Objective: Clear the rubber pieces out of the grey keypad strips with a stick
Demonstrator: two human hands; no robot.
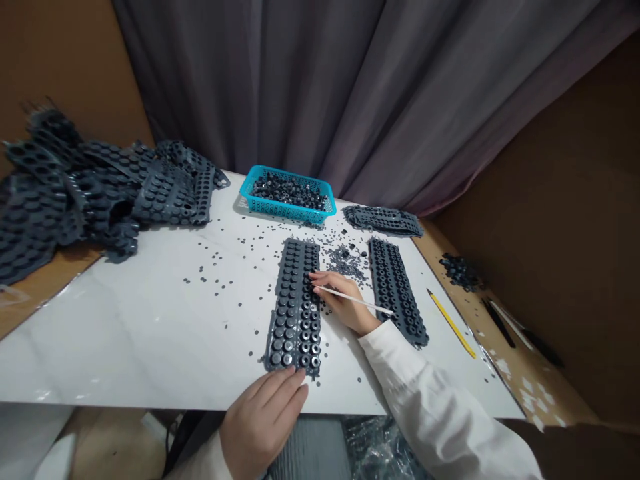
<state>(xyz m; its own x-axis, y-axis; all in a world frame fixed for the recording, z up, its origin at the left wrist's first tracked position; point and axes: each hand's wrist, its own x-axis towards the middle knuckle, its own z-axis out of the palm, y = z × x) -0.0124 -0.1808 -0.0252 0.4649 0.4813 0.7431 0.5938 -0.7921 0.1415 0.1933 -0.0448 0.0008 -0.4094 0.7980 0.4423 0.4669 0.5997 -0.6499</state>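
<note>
A dark grey moulded rubber sheet with rows of round knobs lies lengthwise before me on the white table. My left hand rests at its near edge, fingers stretched out together, fingertips touching the sheet. My right hand is closed around a thin white stick, which slants down to the right. The fingertips of that hand are at the sheet's right-hand rows; the stick's working tip is too small to make out. To the right lies a second knobbed rubber sheet, partly under the stick's end.
A blue basket full of small dark rubber parts stands at the back. Stacked strips lie behind the second sheet. Small grey discs are scattered about. A heap of perforated sheets fills the left; a yellow pencil-like tool lies right.
</note>
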